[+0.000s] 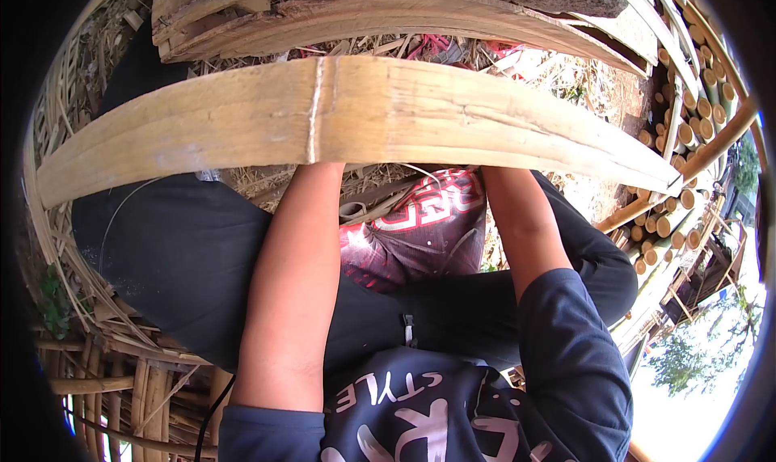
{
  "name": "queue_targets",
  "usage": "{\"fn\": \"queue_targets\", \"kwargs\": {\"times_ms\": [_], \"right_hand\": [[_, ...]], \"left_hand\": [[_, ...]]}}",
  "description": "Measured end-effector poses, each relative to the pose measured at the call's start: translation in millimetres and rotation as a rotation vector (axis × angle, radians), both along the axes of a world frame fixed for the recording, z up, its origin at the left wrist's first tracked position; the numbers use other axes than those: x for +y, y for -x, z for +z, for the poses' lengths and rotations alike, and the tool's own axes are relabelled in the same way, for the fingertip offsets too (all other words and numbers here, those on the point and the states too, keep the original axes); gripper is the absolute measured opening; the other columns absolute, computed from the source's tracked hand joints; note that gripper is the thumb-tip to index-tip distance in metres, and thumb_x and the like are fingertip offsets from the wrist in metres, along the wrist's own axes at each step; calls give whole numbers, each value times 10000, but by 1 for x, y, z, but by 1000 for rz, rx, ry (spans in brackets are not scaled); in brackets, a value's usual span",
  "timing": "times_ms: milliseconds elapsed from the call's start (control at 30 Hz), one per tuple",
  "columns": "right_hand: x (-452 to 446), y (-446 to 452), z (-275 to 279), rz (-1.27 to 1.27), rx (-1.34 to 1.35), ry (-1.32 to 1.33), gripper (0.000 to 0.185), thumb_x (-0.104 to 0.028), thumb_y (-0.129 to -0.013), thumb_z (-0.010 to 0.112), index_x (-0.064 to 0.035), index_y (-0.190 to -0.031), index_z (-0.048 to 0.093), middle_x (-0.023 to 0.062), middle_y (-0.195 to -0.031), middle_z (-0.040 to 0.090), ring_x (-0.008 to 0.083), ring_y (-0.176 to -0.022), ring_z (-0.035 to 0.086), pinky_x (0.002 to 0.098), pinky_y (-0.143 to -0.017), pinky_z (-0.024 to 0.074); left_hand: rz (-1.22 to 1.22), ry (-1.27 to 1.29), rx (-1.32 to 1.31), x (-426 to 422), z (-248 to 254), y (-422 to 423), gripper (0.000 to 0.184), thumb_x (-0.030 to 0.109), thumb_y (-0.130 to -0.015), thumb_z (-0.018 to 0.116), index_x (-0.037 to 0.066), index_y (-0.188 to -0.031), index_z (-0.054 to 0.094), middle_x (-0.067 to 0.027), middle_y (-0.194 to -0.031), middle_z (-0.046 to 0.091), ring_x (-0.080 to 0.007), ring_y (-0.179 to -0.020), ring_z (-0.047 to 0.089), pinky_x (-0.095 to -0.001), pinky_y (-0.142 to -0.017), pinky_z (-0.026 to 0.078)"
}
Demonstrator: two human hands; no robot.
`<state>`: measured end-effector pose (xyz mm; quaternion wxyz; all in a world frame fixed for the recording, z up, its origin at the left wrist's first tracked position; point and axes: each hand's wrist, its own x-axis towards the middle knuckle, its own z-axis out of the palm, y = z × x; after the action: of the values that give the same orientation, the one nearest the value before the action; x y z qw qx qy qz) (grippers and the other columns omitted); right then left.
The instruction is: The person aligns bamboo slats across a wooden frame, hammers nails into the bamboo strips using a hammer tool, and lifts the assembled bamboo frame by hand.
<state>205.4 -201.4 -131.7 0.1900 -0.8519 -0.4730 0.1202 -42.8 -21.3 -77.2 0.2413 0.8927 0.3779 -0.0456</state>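
Observation:
A wide split bamboo slat [453,110], pale yellow with a raised node line left of its middle, spans the view in front of me. My left forearm [295,276] reaches up to its lower edge, and the hand itself is hidden behind the slat. On the other side my right forearm [525,211] passes behind the same edge, its hand hidden too. Whether either hand grips the slat or something below it cannot be seen. Between the forearms a dark red printed cloth [428,227] with white lettering lies over my lap.
Thick wooden planks [388,25] lie beyond the slat. Cut bamboo poles [687,130] are stacked at the right, with one long pole [719,143] slanting across. Thin bamboo strips [56,139] heap at the left. My crossed legs [178,252] fill the near ground.

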Motion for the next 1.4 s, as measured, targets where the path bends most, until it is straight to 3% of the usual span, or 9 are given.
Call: {"fn": "queue_targets", "kwargs": {"times_ms": [467,767,967,1067,1133,1233,1300,1333,1400], "right_hand": [[29,6,9,132,119,-44,275,-60,-834,556,-128,-984,776,130,-968,742,358,-932,688,444,-807,561],[3,-3,-4,-356,321,83,236,-291,-855,753,-72,-940,740,160,-804,731,331,-765,720,426,-681,546],[-32,-11,-24,-602,536,-133,312,-345,-819,821,-86,-972,740,94,-885,775,308,-810,736,409,-706,575],[-57,-18,-48,-427,252,-207,382,-373,-927,670,-66,-1153,661,111,-1120,690,298,-1044,635,435,-911,480],[-64,-22,-55,-308,60,-255,438,-392,-999,569,-52,-1274,609,123,-1276,633,292,-1200,567,452,-1047,417],[-51,-16,-20,-601,395,-156,346,-250,-947,688,-7,-1190,645,120,-1126,701,223,-986,686,348,-819,590],[-41,5,20,-905,855,-429,361,-130,-880,783,39,-1164,639,130,-1097,705,186,-930,696,285,-801,593],[-39,7,33,-956,926,-470,439,18,-776,840,98,-1154,631,152,-1082,702,196,-931,699,269,-831,590],[-45,9,44,-925,897,-462,417,-3,-795,832,105,-1151,642,155,-1091,704,195,-925,701,274,-840,587]], "left_hand": [[-6,21,5,-5,5,20,527,245,-993,539,100,-1490,438,-161,-1523,453,-308,-1397,444,-427,-1098,433],[-40,42,50,1,9,-4,528,252,-997,536,99,-1492,435,-162,-1526,449,-307,-1402,438,-425,-1101,430],[-106,62,111,6,25,-17,528,256,-1000,534,99,-1494,434,-163,-1528,446,-306,-1405,434,-424,-1102,428],[-90,-100,190,8,12,-17,466,175,-934,581,97,-1393,567,-171,-1436,554,-312,-1354,512,-432,-1065,468],[-28,144,354,12,43,-24,394,142,-910,590,95,-1297,646,-162,-1324,638,-303,-1267,593,-435,-1028,499],[-37,353,515,22,70,-29,398,263,-956,595,98,-1319,599,-177,-1297,642,-347,-1199,629,-477,-997,508],[-51,355,498,20,71,-30,370,271,-959,595,92,-1282,616,-172,-1259,665,-343,-1164,652,-478,-967,522],[-4,268,425,15,73,-29,259,151,-906,598,106,-1119,740,-146,-1157,728,-305,-1112,695,-433,-930,554],[-9,231,390,11,75,-27,264,155,-909,596,108,-1128,736,-145,-1153,730,-310,-1096,700,-433,-912,561]]}}
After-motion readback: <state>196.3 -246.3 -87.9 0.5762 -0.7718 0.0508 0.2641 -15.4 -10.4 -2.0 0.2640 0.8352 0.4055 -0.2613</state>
